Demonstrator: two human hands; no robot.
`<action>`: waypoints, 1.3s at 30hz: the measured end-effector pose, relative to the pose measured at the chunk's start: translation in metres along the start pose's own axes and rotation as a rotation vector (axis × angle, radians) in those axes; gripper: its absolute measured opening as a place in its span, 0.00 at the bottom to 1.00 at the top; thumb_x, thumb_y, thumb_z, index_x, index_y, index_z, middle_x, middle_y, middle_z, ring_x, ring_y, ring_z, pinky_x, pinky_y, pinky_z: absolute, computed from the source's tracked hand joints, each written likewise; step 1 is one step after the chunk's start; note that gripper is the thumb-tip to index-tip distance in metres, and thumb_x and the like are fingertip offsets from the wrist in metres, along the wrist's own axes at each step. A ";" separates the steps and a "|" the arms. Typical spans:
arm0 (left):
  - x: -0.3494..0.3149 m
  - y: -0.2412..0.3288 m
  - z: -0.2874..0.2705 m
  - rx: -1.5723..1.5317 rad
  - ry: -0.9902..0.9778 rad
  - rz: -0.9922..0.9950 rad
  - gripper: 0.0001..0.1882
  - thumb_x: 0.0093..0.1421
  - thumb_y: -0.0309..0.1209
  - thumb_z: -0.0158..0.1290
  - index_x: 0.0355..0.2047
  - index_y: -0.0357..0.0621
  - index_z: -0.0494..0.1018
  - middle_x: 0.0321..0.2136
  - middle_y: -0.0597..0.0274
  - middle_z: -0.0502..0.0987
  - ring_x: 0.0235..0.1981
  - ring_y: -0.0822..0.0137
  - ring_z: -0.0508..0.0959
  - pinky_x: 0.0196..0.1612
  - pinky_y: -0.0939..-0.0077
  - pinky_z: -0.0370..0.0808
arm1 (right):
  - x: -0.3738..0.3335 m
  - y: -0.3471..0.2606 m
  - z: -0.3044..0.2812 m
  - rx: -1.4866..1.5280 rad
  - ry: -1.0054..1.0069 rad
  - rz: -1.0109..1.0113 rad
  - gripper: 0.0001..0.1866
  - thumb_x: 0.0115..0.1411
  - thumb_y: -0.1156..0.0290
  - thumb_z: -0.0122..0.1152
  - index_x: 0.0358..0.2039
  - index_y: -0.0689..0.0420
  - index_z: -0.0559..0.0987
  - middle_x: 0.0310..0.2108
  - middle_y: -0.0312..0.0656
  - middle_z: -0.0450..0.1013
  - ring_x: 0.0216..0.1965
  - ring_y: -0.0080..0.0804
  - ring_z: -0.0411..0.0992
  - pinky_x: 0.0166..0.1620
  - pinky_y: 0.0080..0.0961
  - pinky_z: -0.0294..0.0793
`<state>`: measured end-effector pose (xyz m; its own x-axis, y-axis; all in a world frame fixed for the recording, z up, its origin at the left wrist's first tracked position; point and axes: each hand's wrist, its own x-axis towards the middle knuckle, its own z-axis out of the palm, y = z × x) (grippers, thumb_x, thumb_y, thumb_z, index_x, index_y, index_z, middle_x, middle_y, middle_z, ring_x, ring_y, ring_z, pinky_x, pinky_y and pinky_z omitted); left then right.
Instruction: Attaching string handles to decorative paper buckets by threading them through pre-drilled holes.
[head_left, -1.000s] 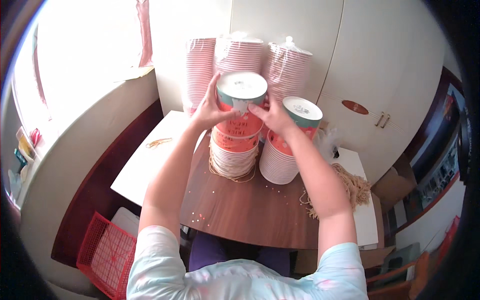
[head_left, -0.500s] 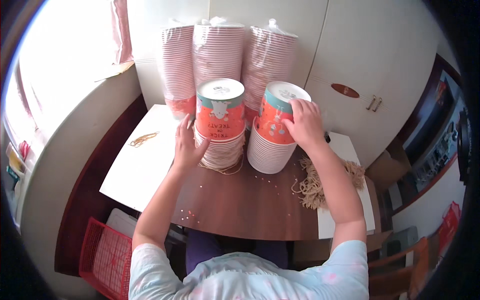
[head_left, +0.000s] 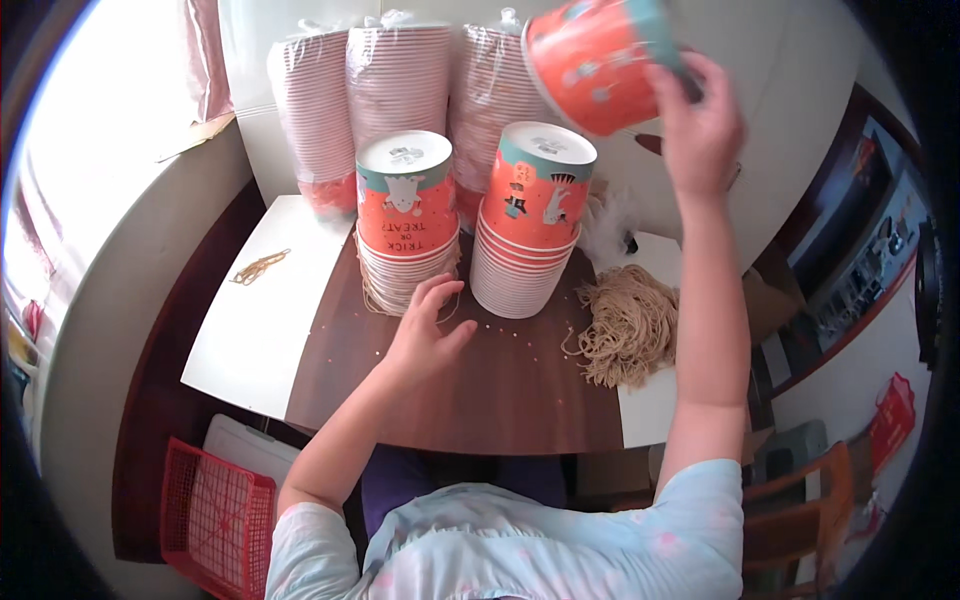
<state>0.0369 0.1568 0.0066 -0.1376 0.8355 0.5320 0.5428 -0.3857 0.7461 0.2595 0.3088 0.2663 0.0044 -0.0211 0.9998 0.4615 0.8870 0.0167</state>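
Lifted since the earlier frame, an orange-and-teal paper bucket (head_left: 598, 72) is held aslant near the top, right of centre, its teal base end grasped by the right hand (head_left: 700, 130); nothing is held by the left hand (head_left: 425, 340), half-open near the left bucket stack (head_left: 406, 210); thin card is suggested, likely light and easily dented, best taken by the stiffer base rim.

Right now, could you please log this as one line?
right hand: holds tilted tub; left hand: open; two stacks: on table; twine heap: right
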 end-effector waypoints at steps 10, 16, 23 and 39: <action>-0.022 0.079 0.000 0.350 0.065 0.516 0.24 0.43 0.35 0.66 0.41 0.45 0.73 0.45 0.56 0.71 0.55 0.53 0.67 0.61 0.50 0.58 | -0.278 -0.077 -0.097 1.275 0.163 1.847 0.14 0.60 0.67 0.60 0.46 0.56 0.74 0.41 0.36 0.74 0.41 0.28 0.74 0.44 0.29 0.77; -0.052 0.074 -0.016 0.371 -0.171 0.421 0.10 0.47 0.32 0.63 0.26 0.48 0.73 0.27 0.66 0.73 0.38 0.64 0.74 0.57 0.54 0.63 | -0.289 -0.028 -0.103 -0.037 -0.827 0.938 0.09 0.55 0.66 0.63 0.31 0.58 0.79 0.34 0.44 0.72 0.38 0.37 0.73 0.39 0.32 0.73; -0.077 0.079 0.001 0.544 -0.257 0.414 0.10 0.46 0.31 0.62 0.22 0.48 0.70 0.24 0.67 0.70 0.36 0.65 0.73 0.58 0.52 0.63 | -0.292 -0.006 -0.048 -0.638 -1.459 0.592 0.21 0.49 0.54 0.62 0.36 0.57 0.83 0.37 0.46 0.77 0.47 0.47 0.71 0.58 0.44 0.58; 0.015 0.113 0.018 -0.094 -0.173 -0.021 0.13 0.57 0.34 0.58 0.37 0.35 0.78 0.27 0.55 0.78 0.25 0.64 0.78 0.30 0.71 0.73 | -0.185 -0.048 -0.075 0.668 -0.794 0.865 0.05 0.60 0.73 0.58 0.30 0.61 0.74 0.31 0.34 0.68 0.32 0.20 0.66 0.38 0.18 0.67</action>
<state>0.1105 0.1329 0.0918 0.0009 0.8954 0.4453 0.4601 -0.3957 0.7948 0.3031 0.2357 0.0794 -0.5433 0.7230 0.4268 0.0550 0.5379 -0.8412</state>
